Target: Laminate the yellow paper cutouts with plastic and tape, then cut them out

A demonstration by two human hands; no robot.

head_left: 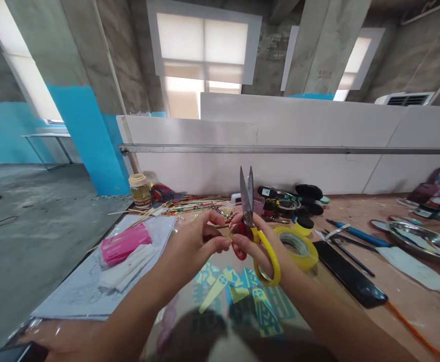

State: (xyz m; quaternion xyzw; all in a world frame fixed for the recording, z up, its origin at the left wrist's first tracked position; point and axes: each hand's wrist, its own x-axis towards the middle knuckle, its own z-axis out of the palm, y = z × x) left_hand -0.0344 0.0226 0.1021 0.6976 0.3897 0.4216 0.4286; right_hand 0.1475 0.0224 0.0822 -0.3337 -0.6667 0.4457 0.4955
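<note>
My right hand [255,246] is closed on a pair of scissors [248,206] with red and yellow handles, blades pointing up and slightly apart. My left hand [201,241] pinches something small and thin right beside the scissor handles; I cannot make out what it is. Both hands hover above a sheet with yellow and blue-green cut paper shapes [242,296]. A roll of yellow tape [299,246] lies just right of my right hand.
A black phone [350,274] and blue pen [359,235] lie to the right, with a metal tray [423,241] beyond. Pink and white packets [124,244] rest on a drawing sheet at left. A jar [140,190], sticks and black containers [306,193] line the white wall.
</note>
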